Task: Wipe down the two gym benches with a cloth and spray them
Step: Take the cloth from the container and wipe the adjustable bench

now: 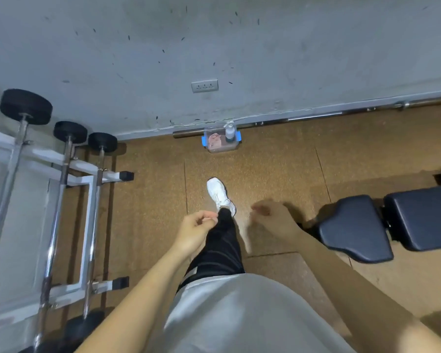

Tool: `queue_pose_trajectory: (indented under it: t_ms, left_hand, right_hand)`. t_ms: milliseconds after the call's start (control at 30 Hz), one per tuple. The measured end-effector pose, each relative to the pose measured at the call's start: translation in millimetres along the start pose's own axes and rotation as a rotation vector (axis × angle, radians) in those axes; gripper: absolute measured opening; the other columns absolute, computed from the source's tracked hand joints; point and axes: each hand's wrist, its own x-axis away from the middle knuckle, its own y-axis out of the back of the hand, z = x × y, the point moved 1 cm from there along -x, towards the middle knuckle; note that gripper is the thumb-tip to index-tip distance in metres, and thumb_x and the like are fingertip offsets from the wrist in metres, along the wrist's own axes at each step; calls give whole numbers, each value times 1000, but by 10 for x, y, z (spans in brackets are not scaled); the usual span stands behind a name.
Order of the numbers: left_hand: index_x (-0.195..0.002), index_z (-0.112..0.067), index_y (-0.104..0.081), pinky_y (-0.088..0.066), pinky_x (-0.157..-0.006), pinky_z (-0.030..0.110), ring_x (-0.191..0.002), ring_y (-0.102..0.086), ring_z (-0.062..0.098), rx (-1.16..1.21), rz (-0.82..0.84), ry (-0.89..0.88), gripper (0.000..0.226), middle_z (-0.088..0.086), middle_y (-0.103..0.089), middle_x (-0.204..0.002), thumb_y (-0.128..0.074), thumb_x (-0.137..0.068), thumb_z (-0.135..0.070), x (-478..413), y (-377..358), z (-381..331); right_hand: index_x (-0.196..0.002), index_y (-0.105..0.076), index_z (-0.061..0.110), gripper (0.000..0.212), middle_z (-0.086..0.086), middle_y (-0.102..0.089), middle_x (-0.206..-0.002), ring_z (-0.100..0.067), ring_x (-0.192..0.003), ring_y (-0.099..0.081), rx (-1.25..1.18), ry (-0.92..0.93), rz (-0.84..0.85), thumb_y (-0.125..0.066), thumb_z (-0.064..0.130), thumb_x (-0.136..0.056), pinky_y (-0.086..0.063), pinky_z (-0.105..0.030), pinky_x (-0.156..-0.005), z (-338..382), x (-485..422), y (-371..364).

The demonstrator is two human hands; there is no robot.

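L hand (196,225) & R hand (273,217) both loosely curled, holding nothing, prob mid-stride toward clear box (220,148) by wall (239,47) w/ cloth (215,140) + spray bottle (229,135) inside; 1 bench (392,220) just to R, untouched

I stand in a small gym, a room for weight training. At my left, a white metal rack (84,169) carries chrome barbells with black round plates (26,105). At my right is a dark blue padded vinyl bench (354,228). A long bare steel bar (316,116) lies on the brown speckled rubber floor tiles (265,169), along the foot of the grey concrete wall (138,47).
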Motion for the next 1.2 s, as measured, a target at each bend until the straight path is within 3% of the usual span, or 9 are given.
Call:
queue_pose_trajectory:
  t_ms: [133, 300, 433, 533, 667, 867, 967, 1100, 1200]
  left_hand:
    - [-102, -12, -76, -46, -74, 9, -83, -63, 2, 17, 18, -7, 14, -1, -74, -97, -64, -96, -6, -1342, 168, -434]
    - [-112, -11, -76, -45, -83, 18, -92, -65, 11, -62, 43, 35, 18, -3, -73, -98, -66, -97, -10, -2884, 437, -901]
    - [-115, -4, -74, -42, -76, 2, -89, -63, 8, -144, 127, 13, 20, 4, -72, -104, -64, -97, -3, -3928, 531, -1159]
    - [-117, -5, -73, -42, -74, 2, -85, -61, 3, -137, 142, 44, 21, 1, -70, -101, -64, -99, -6, -4715, 490, -1130]
    - [-112, -13, -76, -51, -89, 30, -94, -65, 13, -129, 74, 90, 17, -1, -71, -102, -67, -97, -17, -5863, 300, -643]
    - [-117, -19, -73, -48, -94, 30, -109, -65, 20, -327, 77, 188, 23, 1, -73, -117, -61, -99, -27, -7383, -76, 565]
    - [-127, -17, -69, -46, -98, 29, -115, -64, 19, -389, 50, 152, 30, 3, -70, -125, -59, -102, -29, -8132, -234, 1129]
    - [-130, -20, -66, -48, -97, 32, -109, -62, 16, -511, 60, -43, 30, -8, -67, -117, -57, -102, -26, -9063, -429, 1566]
    - [-129, -21, -65, -48, -101, 39, -121, -57, 27, -728, 139, -180, 35, 1, -66, -128, -55, -97, -30, -9705, -591, 1835]
  right_hand:
    - [-118, -72, 19, 23, 9, -70, -107, -4, -98, -62, 77, 3, 6, -67, 26, -97, -43, -11, -82, 327, -1176, 334]
    - [-117, -72, 20, 24, 8, -70, -108, -11, -104, -64, 143, -52, 38, -67, 29, -95, -51, -29, -93, 716, -2623, 687]
    - [-116, -72, 19, 25, 8, -67, -102, -11, -99, -62, 170, -58, 41, -68, 29, -93, -52, -35, -96, 865, -3672, 866]
    - [-115, -71, 21, 24, 8, -66, -101, -11, -98, -61, 186, -81, 74, -69, 31, -93, -52, -35, -94, 769, -4434, 885]
    - [-115, -67, 21, 26, 7, -66, -105, -11, -93, -59, 317, -77, 163, -65, 38, -95, -43, -27, -82, 326, -5463, 707]
    - [-116, -67, 17, 29, 1, -64, -109, -19, -100, -60, 404, -78, 241, -65, 38, -96, -44, -30, -82, -811, -7091, 135]
    - [-127, -63, 22, 39, -1, -64, -117, -18, -101, -61, 291, -143, 102, -69, 39, -92, -47, -29, -81, -1476, -7804, -172]
    - [-145, -49, 25, 68, 5, -53, -130, -9, -98, -53, 149, -134, -123, -79, 34, -85, -43, -23, -84, -2164, -8412, -548]
    - [-150, -44, 20, 78, -1, -47, -127, -11, -101, -51, 126, -70, -218, -83, 27, -82, -45, -24, -91, -2461, -8646, -730]
